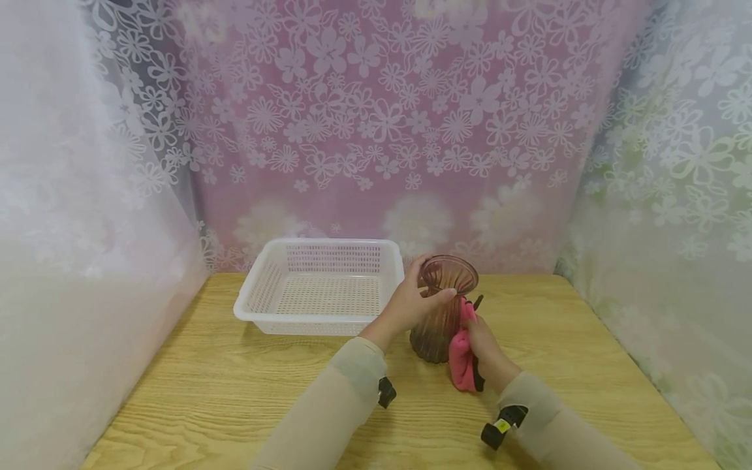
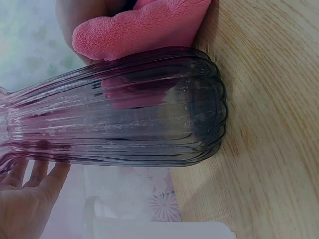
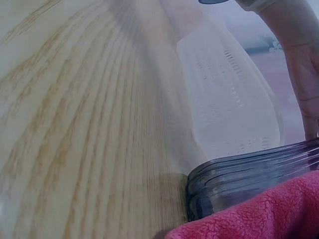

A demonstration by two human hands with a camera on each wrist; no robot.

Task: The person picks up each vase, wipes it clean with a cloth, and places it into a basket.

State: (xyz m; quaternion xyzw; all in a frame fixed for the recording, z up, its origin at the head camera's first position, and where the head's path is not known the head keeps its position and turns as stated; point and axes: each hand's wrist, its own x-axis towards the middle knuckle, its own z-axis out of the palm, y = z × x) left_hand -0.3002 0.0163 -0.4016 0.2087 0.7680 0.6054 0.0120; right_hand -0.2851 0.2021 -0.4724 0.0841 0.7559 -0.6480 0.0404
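Note:
A ribbed, purple-tinted glass vase [image 1: 433, 333] with a flared rim stands nearly upright at the right of the table's middle. My left hand [image 1: 407, 301] grips it by the neck, thumb on the near side and fingers round the far left. On the vase's right side, my right hand [image 1: 485, 343] holds a folded pink cloth [image 1: 461, 359] with a dark edge. In the left wrist view the fluffy cloth [image 2: 139, 32] lies along the glass wall. The right hand's fingertips are mostly hidden behind the cloth.
Left of the vase sits a white plastic basket [image 1: 267, 318] with perforated walls, close to my left forearm. The wood-grain table [image 1: 235, 405] is bordered by floral curtains [image 1: 376, 130] at the back and both sides.

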